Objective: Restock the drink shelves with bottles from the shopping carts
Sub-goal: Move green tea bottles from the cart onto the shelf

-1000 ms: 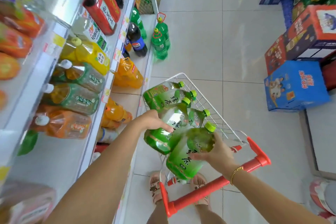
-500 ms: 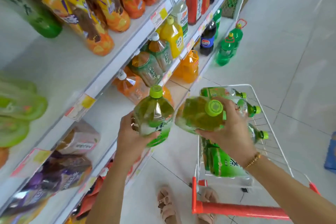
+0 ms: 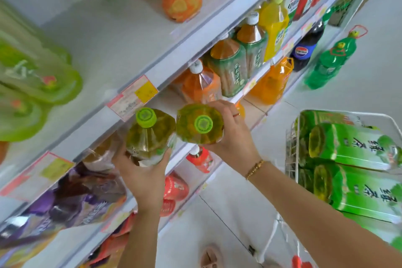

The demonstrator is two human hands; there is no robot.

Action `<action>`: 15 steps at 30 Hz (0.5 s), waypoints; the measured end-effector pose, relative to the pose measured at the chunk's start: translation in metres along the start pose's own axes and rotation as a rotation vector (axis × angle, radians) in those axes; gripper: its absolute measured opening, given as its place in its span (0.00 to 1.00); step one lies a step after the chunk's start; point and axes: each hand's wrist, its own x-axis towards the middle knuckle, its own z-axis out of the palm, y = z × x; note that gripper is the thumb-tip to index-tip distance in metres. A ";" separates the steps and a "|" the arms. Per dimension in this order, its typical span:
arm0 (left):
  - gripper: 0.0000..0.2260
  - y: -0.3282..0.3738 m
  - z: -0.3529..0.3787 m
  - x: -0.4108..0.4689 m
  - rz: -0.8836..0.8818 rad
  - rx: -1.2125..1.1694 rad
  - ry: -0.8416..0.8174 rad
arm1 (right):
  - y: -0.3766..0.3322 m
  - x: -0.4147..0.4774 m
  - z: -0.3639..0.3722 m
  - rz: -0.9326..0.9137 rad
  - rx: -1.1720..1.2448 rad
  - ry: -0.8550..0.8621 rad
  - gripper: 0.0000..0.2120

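Left bottle (image 3: 150,137), right bottle (image 3: 200,125) lifted from cart (image 3: 290,150) to shelf edge (image 3: 171,69); now side by side.

Bright, even, diffuse light; soft shadows only. Heavy motion blur on shelf bottles (image 3: 32,76) far left of the left grip (image 3: 141,172); wide-angle bending at edges.

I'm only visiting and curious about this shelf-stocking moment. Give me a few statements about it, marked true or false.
1. The left hand grips a green-capped bottle. True.
2. The right hand holds nothing. False: it grips a second bottle, also with a green cap.
3. The shopping cart has nothing in it. False: green-labelled bottles lie on their sides inside.
4. A gold bracelet sits on the right wrist. True.
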 end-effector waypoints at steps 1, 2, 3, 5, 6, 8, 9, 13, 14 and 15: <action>0.40 -0.006 0.003 -0.002 0.003 -0.003 0.023 | 0.003 0.002 0.005 -0.011 -0.012 -0.007 0.36; 0.40 -0.014 0.006 -0.003 -0.002 0.004 0.053 | 0.006 0.004 0.009 -0.024 -0.025 -0.018 0.36; 0.39 -0.020 0.009 -0.005 -0.016 0.008 0.082 | 0.009 0.006 0.014 -0.041 -0.040 -0.036 0.36; 0.39 -0.032 0.015 -0.008 -0.034 -0.019 0.137 | 0.014 0.006 0.026 -0.077 -0.078 -0.085 0.37; 0.38 -0.036 0.017 -0.009 -0.038 -0.040 0.164 | 0.015 0.006 0.031 -0.096 -0.097 -0.103 0.37; 0.37 -0.041 0.020 -0.005 -0.057 -0.103 0.202 | 0.015 0.010 0.040 -0.124 -0.124 -0.103 0.36; 0.35 -0.042 0.021 -0.002 -0.074 -0.129 0.216 | 0.014 0.015 0.043 -0.127 -0.131 -0.106 0.37; 0.35 -0.049 0.024 0.002 -0.144 -0.134 0.287 | 0.004 0.050 0.058 -0.126 -0.138 -0.144 0.39; 0.37 -0.050 0.025 0.001 -0.158 -0.131 0.309 | 0.002 0.060 0.063 -0.142 -0.174 -0.150 0.39; 0.37 -0.049 0.029 0.001 -0.169 -0.128 0.329 | 0.001 0.068 0.069 -0.158 -0.228 -0.155 0.38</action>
